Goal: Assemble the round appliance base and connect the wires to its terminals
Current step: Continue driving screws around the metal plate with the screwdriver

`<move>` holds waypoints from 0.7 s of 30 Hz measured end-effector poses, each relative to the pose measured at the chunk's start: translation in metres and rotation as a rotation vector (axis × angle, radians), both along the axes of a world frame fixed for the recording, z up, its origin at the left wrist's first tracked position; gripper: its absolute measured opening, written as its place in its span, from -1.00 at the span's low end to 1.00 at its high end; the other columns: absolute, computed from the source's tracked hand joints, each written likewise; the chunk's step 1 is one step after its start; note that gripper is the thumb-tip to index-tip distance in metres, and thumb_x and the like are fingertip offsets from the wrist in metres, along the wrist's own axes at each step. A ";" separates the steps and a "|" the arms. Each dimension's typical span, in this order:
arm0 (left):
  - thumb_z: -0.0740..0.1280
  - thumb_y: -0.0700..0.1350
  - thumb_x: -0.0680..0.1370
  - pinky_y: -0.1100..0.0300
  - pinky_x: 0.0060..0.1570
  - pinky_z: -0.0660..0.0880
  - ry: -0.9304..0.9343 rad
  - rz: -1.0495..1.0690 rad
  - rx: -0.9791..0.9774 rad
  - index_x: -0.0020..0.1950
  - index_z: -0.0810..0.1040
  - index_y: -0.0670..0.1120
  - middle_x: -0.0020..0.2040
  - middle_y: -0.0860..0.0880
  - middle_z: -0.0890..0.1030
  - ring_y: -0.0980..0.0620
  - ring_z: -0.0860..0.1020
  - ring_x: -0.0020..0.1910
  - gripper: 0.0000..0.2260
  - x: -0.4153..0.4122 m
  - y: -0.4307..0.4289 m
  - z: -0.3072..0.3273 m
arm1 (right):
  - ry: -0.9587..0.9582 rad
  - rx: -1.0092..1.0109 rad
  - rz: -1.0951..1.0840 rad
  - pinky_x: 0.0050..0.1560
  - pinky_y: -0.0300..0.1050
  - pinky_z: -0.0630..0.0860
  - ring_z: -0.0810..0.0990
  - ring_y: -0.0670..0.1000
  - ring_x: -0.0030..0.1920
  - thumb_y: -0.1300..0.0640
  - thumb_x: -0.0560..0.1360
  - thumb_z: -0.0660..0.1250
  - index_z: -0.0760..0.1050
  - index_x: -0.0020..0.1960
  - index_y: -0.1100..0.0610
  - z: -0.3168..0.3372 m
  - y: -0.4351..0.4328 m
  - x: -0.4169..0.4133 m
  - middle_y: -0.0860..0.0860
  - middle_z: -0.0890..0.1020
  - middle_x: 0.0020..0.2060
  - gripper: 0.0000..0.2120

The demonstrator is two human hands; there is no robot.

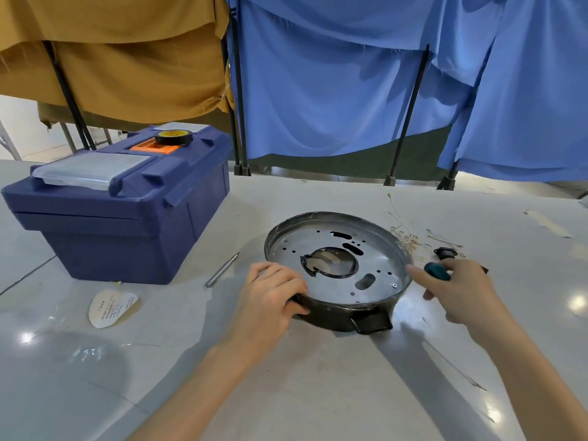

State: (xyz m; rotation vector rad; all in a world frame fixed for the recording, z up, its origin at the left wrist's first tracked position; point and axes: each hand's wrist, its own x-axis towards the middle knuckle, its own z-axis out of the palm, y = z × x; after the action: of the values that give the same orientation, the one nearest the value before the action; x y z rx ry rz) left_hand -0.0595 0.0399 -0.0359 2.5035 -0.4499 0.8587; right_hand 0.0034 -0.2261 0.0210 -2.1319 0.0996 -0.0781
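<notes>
No wires (405,238) connected yet: my left hand (273,294) grips the base (375,259) rim, my right hand (458,288) holds the screwdriver (437,271); assembly looks barely begun.

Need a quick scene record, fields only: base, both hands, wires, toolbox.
base: round metal base, open side up, on table
left hand: grips base's near-left rim
right hand: holds teal-handled tool beside right rim
wires: loose on table beyond base's right edge
toolbox: blue, lid closed, tape roll on top
</notes>
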 end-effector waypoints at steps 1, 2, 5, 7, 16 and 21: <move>0.55 -0.25 0.27 0.15 0.06 0.29 -0.017 0.007 0.009 -0.25 0.58 -0.11 -0.18 0.06 0.63 0.01 0.60 -0.16 -0.82 0.000 -0.003 0.000 | 0.051 0.058 0.037 -0.51 -0.21 0.18 0.20 0.02 -0.52 -0.08 0.44 0.48 0.53 -0.08 0.31 -0.003 -0.001 0.001 0.21 0.62 -0.39 -0.57; 0.54 -0.24 0.29 0.16 0.04 0.28 -0.034 0.012 0.024 -0.26 0.57 -0.11 -0.20 0.06 0.63 0.02 0.59 -0.18 -0.83 0.000 -0.007 -0.001 | 0.091 0.099 0.070 -0.54 -0.24 0.16 0.18 0.00 -0.55 -0.07 0.44 0.49 0.54 -0.07 0.25 -0.005 0.000 0.003 0.18 0.64 -0.40 -0.62; 0.55 -0.23 0.32 0.15 -0.02 0.24 -0.068 0.027 0.086 -0.27 0.55 -0.12 -0.24 0.04 0.59 -0.01 0.57 -0.23 -0.82 -0.002 -0.022 -0.001 | 0.123 0.114 0.120 -0.55 -0.25 0.14 0.13 0.02 -0.52 0.11 0.49 0.44 0.53 -0.06 0.26 -0.008 0.001 0.010 0.15 0.67 -0.41 -0.78; 0.58 -0.25 0.31 0.12 -0.05 0.23 -0.069 0.038 0.111 -0.27 0.54 -0.13 -0.24 0.03 0.57 -0.03 0.59 -0.19 -0.78 -0.006 -0.034 -0.001 | 0.109 0.126 0.110 -0.51 -0.22 0.11 0.11 0.02 -0.46 0.24 0.49 0.38 0.48 -0.10 0.43 -0.008 0.000 0.017 0.17 0.64 -0.44 -0.78; 0.27 0.02 0.56 0.18 -0.04 0.31 0.130 0.040 -0.103 -0.09 0.66 -0.15 -0.16 0.03 0.65 0.08 0.52 -0.03 -0.72 -0.020 -0.058 0.030 | 0.030 0.118 0.063 -0.51 -0.18 0.11 0.15 0.03 -0.48 0.05 0.42 0.52 0.48 -0.04 0.45 -0.010 0.004 0.033 0.19 0.47 -0.41 -0.54; 0.33 -0.13 0.59 0.30 -0.16 0.41 0.429 0.001 -0.267 -0.09 0.67 -0.05 -0.24 0.06 0.66 0.20 0.51 -0.27 -0.86 0.008 -0.050 0.050 | 0.035 0.064 0.081 -0.51 -0.21 0.09 0.11 0.02 -0.46 0.30 0.44 0.35 0.37 -0.26 0.23 -0.014 0.007 0.038 0.12 0.29 -0.37 -0.83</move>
State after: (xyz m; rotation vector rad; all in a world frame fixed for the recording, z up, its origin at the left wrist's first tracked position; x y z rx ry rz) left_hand -0.0519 -0.0099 0.0144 2.3457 -0.1748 0.3348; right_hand 0.0418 -0.2193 0.0075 -2.0714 0.0360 0.0103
